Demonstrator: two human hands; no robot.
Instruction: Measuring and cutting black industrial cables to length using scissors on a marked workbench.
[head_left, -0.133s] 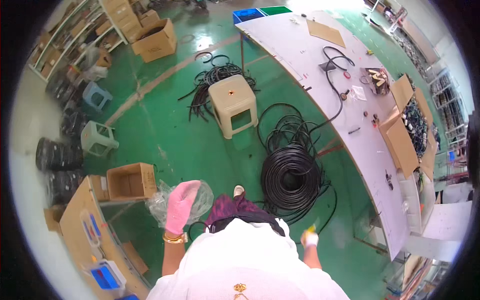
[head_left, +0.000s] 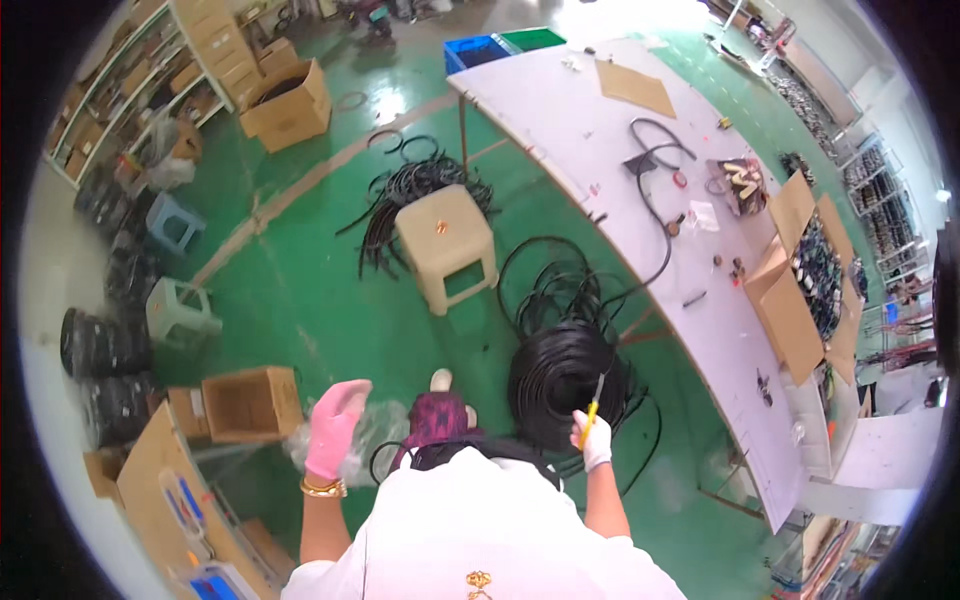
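Cables beyond the coil look cut, the coil uncut, right hand gripping yellow scissors beside it, left hand with parted fingers

Clear plastic partly behind left hand

You wear a white short-sleeved top with a gold-coloured ornament, purple-patterned trousers and pale shoes; your left hand has a pink glove and gold-coloured bracelet, your right hand a white glove.
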